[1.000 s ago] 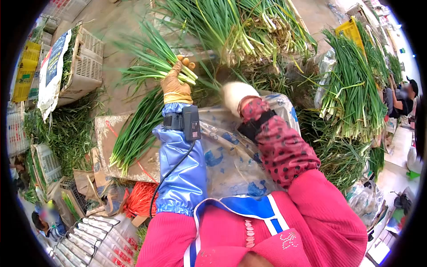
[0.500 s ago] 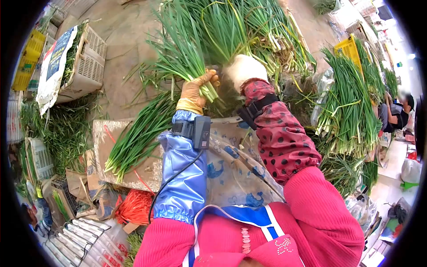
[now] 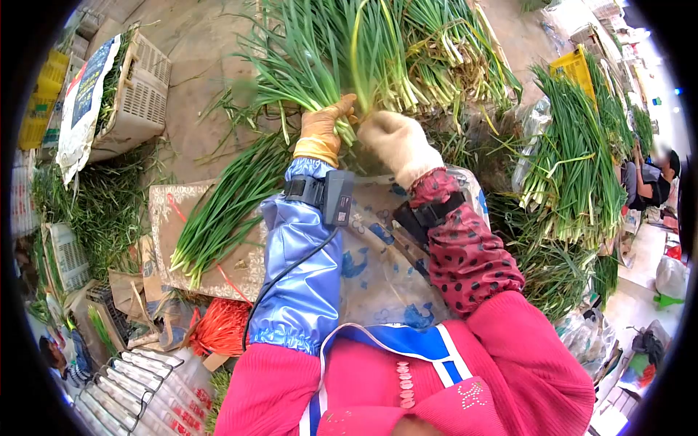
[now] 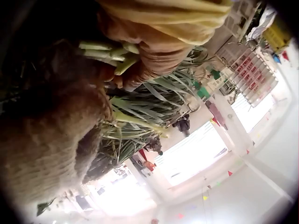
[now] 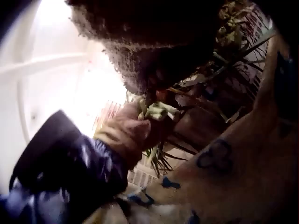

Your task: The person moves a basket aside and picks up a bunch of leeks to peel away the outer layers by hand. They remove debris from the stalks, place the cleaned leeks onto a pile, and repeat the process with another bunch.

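My left hand [image 3: 320, 132], in a tan rubber glove, grips a bunch of spring onions [image 3: 311, 76] near the pale cut ends. Their green leaves fan away from me. Just right of those ends is my right hand [image 3: 400, 144] in a whitish knit glove, fingers curled and slightly blurred. It pinches a yellowed leaf [image 3: 361, 62] that runs up from the fingertips. In the left wrist view the knit glove [image 4: 51, 140] comes close beside the bunch's pale ends [image 4: 114, 55]. The right wrist view is dark around the right fingers; the pale ends [image 5: 161, 111] show under them.
A large pile of spring onions [image 3: 447, 51] lies ahead. Another bunch [image 3: 225, 211] rests on a patterned board [image 3: 171, 254] at left. Plastic sheeting with blue prints [image 3: 385, 283] covers my lap. Crates [image 3: 142, 98], orange ties [image 3: 219, 328] and a stacked green heap [image 3: 571, 156] surround me.
The left hand has moved right and turned the bunch from leaning left to pointing forward. My right hand reached forward to the pile, then drew slightly back, now holding a yellowed leaf.
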Motion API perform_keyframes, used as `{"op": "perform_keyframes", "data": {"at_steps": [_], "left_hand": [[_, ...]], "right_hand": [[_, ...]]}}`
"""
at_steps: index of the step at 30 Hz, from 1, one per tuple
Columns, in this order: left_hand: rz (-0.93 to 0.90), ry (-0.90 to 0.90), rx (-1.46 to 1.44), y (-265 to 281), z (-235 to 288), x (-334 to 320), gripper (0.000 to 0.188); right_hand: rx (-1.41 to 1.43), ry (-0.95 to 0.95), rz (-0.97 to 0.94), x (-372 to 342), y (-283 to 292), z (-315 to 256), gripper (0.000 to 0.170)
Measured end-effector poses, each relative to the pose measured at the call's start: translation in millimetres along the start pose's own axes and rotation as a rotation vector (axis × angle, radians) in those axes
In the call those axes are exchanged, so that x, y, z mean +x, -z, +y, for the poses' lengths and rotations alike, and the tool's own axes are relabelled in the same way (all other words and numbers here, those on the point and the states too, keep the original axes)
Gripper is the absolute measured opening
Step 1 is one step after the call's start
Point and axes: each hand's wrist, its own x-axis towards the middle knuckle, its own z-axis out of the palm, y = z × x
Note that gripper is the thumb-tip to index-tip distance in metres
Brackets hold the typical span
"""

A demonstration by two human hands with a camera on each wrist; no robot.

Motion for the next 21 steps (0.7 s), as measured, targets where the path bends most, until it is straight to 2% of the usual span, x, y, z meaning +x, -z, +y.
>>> {"op": "perform_keyframes", "data": {"at_steps": [2,3,5,6,7,9,10,11,13,15,17,18,21], "left_hand": [[-0.014,-0.044,-0.093,-2,-4,8,0.024],[0.076,-0.022,0.090,-3,-9,13,0.022],[0.057,-0.073,0.217,-17,3,-5,0.024],[0.071,-0.067,0.308,-26,10,-15,0.028],[0.070,-0.085,0.273,-25,3,-8,0.028],[0.058,-0.177,0.270,-25,-9,10,0.028],[0.035,-0.248,0.198,-31,-12,11,0.030],[0.056,-0.355,0.255,-32,-19,16,0.032],[0.091,-0.227,0.250,-45,-12,4,0.029],[0.147,-0.260,0.361,-43,-19,16,0.027],[0.140,-0.316,0.378,-38,-27,36,0.023],[0.145,-0.284,0.330,-35,-32,44,0.024],[0.115,-0.127,0.202,-40,-14,17,0.023]], "right_hand": [[-0.315,0.271,-0.052,-24,6,-12,0.026],[-0.453,0.404,-0.072,-31,9,-10,0.023],[-0.462,0.505,-0.100,-52,16,-11,0.021],[-0.460,0.489,-0.163,-64,24,-12,0.021],[-0.577,0.482,-0.235,-72,34,-11,0.021],[-0.784,0.402,-0.360,-89,58,-19,0.025],[-0.730,0.337,-0.323,-96,75,-19,0.027],[-0.676,0.274,-0.288,-102,95,-14,0.030],[-0.801,0.133,-0.006,-104,140,22,0.031],[-0.930,-0.192,0.092,-97,181,44,0.030],[-1.270,-0.557,-0.117,-92,203,52,0.033],[-1.307,-0.548,-0.056,-94,203,50,0.037],[-0.961,-0.236,0.197,-93,160,-13,0.037]]}}
